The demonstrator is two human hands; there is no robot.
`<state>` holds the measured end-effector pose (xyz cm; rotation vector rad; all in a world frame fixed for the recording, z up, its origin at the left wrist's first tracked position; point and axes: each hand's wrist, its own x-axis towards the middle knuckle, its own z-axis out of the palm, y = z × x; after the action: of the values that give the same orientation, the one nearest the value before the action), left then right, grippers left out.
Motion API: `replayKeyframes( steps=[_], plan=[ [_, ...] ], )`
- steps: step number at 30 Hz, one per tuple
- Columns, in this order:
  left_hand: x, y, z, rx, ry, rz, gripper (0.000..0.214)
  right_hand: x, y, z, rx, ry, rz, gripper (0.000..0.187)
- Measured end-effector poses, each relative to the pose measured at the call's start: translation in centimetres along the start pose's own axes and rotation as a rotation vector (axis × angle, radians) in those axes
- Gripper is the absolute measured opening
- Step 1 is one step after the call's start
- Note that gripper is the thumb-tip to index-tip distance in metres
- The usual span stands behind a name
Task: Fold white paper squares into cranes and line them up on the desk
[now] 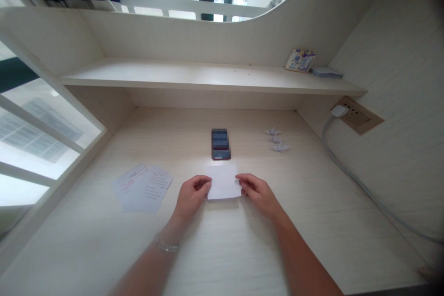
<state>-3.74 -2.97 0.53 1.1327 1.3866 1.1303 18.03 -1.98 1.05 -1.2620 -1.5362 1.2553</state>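
Observation:
A plain white sheet of paper [224,182], roughly square, is held just in front of a phone [220,144]. My left hand [193,194] pinches its left edge between thumb and fingers. On the opposite edge, my right hand [257,192] grips the paper the same way. The sheet's near edge seems slightly raised off the desk, with a shadow under it. The phone lies flat, its screen blurred out. Three small folded paper cranes [276,140] sit in a row to the right of the phone.
Sheets with handwriting [141,188] lie fanned out at the left. A shelf [180,71] spans the back, bearing a small patterned box [300,60] and a flat stack [326,72]. From a wall socket [360,115] a grey cable [360,182] runs down the right side.

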Motion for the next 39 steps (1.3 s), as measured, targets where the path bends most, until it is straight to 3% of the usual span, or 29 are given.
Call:
replayKeyframes(
  steps=[4, 9, 17, 24, 29, 35, 39],
  plan=[
    [-0.1, -0.1, 0.1, -0.045, 0.003, -0.056, 0.023, -0.5, -0.6, -0.4, -0.196, -0.058, -0.126, 0.033],
    [-0.4, -0.1, -0.1, -0.062, -0.073, -0.064, 0.024, -0.5, -0.2, -0.4, -0.276, -0.035, -0.167, 0.036],
    [-1.3, 0.9, -0.9, 0.267, -0.105, 0.159, 0.021, -1.1, 0.4, -0.7, -0.325, 0.034, -0.13, 0.032],
    [-1.9, 0.7, -0.1, 0.627, -0.255, 0.407, 0.039, -2.1, 1.0, -0.9, -0.288, 0.105, -0.046, 0.032],
    [-2.8, 1.0, 0.8, 0.733, -0.352, 0.515, 0.036, -2.1, 1.1, -0.9, -0.333, 0.09, -0.069, 0.03],
    [-3.2, 0.3, 1.7, 0.786, -0.363, 0.493, 0.024, -2.5, 0.9, -0.9, -0.589, 0.017, -0.17, 0.03],
    [-3.0, 0.4, 1.7, 0.716, -0.352, 0.418, 0.022, -2.5, 0.7, -0.9, -0.598, -0.063, -0.187, 0.02]
  ],
)
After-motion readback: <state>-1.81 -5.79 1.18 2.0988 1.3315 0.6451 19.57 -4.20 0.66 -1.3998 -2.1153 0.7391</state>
